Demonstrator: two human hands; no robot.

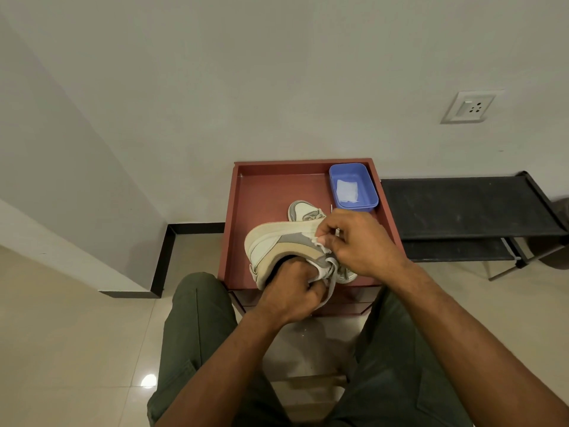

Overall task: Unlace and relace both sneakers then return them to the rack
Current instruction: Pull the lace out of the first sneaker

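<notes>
While tilted on its side over the red tray (234, 211), sneaker (277, 245) gripped by left hand (292, 297); lace (317, 240) pinched by right hand (360, 241).

You find no legible text, label, brand mark or number on any surface visible in this head view.

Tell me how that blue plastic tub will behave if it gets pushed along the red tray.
The blue tub looks thin-walled and holds only a white sheet, so it is probably light. Low and flat-bottomed, it should slide rather than tip. The red tray rim beside it would likely stop it.
</notes>
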